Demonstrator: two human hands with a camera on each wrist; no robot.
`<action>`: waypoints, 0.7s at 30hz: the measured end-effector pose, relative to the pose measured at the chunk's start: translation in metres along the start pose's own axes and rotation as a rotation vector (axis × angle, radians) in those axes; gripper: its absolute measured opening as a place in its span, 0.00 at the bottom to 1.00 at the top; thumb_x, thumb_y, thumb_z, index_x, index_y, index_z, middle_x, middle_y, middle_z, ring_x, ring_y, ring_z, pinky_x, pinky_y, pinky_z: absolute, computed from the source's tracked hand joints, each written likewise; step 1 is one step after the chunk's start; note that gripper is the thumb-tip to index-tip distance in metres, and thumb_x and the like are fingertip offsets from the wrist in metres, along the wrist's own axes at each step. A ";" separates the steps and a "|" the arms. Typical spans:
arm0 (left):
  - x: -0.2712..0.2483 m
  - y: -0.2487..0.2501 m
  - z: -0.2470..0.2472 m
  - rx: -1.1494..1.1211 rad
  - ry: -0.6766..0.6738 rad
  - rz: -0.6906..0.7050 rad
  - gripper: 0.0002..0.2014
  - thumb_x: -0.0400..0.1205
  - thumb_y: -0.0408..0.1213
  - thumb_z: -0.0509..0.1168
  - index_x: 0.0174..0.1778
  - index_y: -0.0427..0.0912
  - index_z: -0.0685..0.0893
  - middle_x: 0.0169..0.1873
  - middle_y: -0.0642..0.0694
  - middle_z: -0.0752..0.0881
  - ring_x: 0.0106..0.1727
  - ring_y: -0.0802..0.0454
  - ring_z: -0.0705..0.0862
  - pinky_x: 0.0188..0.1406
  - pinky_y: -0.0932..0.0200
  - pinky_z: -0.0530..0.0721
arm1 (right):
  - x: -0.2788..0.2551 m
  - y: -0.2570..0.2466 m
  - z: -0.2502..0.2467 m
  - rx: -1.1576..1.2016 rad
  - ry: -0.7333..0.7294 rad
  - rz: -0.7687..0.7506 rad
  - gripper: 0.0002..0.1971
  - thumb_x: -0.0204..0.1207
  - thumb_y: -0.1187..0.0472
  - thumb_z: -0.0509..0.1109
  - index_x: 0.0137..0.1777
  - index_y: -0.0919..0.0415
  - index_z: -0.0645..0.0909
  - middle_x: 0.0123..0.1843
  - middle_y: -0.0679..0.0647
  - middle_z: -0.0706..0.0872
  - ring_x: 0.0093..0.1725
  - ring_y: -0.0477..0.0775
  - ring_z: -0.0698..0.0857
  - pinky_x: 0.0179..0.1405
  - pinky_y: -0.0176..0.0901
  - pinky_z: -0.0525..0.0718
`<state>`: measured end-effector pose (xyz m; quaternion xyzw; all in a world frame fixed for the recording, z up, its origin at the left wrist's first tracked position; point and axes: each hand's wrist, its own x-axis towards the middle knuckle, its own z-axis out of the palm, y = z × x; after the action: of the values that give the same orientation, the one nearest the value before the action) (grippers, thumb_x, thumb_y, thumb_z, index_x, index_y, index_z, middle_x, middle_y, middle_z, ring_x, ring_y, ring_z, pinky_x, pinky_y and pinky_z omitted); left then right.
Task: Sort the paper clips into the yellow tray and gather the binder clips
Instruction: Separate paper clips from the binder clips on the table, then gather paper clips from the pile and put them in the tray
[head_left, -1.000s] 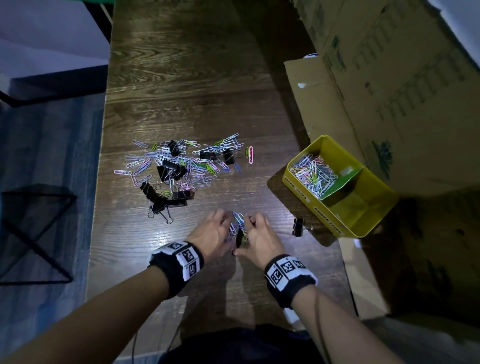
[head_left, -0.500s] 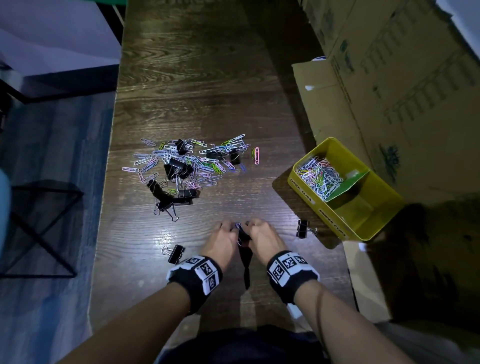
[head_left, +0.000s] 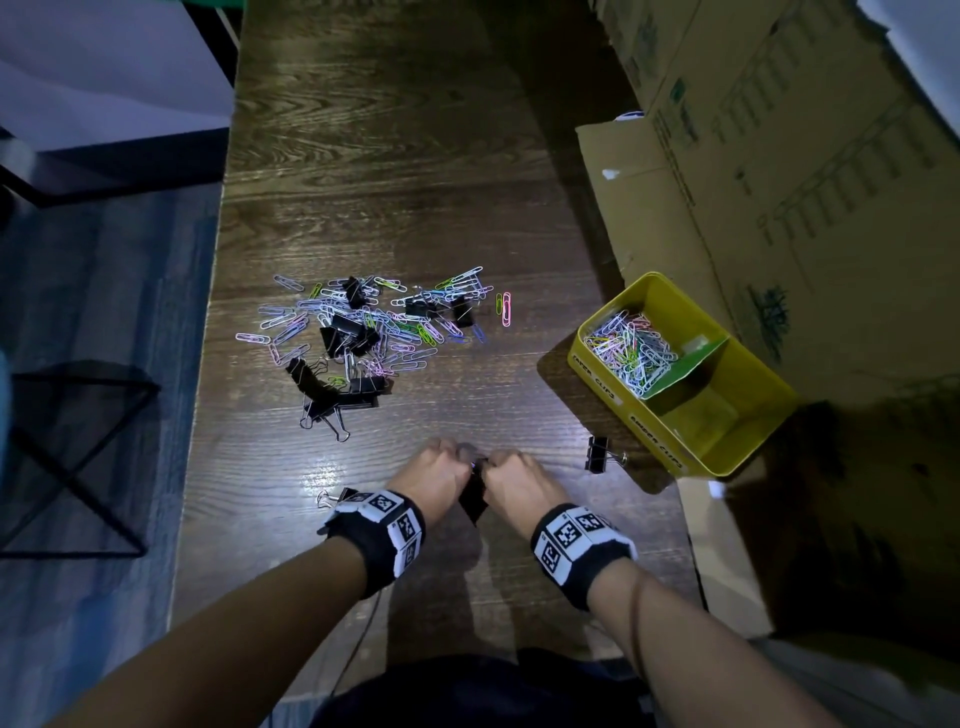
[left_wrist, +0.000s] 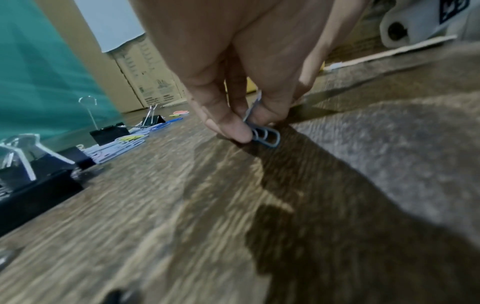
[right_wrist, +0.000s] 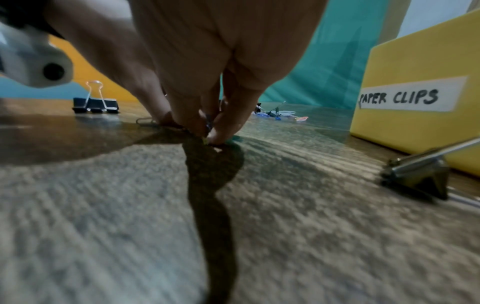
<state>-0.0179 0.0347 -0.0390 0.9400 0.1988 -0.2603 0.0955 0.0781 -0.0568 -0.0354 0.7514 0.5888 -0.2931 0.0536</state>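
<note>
Two hands meet at near table edge: left hand (left_wrist: 233, 67) pinches small bunch of blue paper clips (left_wrist: 262, 133) against wood; right hand (right_wrist: 207, 82) pinches clips too, colour unclear. A second ago we still had clips fanned between fingers; now gathered, so drop into yellow tray (head_left: 748, 441) looks next. Mixed pile (head_left: 363, 332) remains unsorted; binder clip (head_left: 600, 453) lies beside tray.

head view high above table (head_left: 363, 156); both wrist views low, close, sharing its surface
</note>
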 end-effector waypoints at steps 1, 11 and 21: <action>0.001 -0.003 -0.001 -0.005 -0.012 -0.011 0.18 0.83 0.31 0.53 0.69 0.33 0.70 0.63 0.35 0.77 0.66 0.39 0.74 0.65 0.51 0.70 | 0.000 0.001 0.002 0.002 0.009 -0.004 0.14 0.80 0.69 0.60 0.61 0.69 0.80 0.56 0.64 0.82 0.58 0.66 0.82 0.56 0.55 0.80; 0.005 -0.025 -0.003 -0.278 0.130 -0.033 0.20 0.79 0.44 0.64 0.66 0.43 0.79 0.54 0.36 0.85 0.58 0.37 0.81 0.57 0.51 0.76 | 0.009 0.011 0.004 0.480 0.114 0.298 0.12 0.74 0.53 0.69 0.48 0.60 0.89 0.40 0.63 0.88 0.43 0.60 0.86 0.46 0.46 0.82; -0.001 -0.042 -0.008 -1.897 0.222 -0.451 0.12 0.74 0.15 0.62 0.45 0.34 0.85 0.25 0.46 0.86 0.25 0.53 0.82 0.26 0.65 0.83 | 0.006 0.036 0.000 1.688 0.199 0.464 0.09 0.75 0.77 0.69 0.54 0.76 0.84 0.34 0.59 0.89 0.27 0.50 0.84 0.32 0.37 0.86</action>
<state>-0.0331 0.0748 -0.0350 0.4326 0.5081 0.0852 0.7399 0.1119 -0.0623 -0.0485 0.6629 0.0103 -0.5453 -0.5130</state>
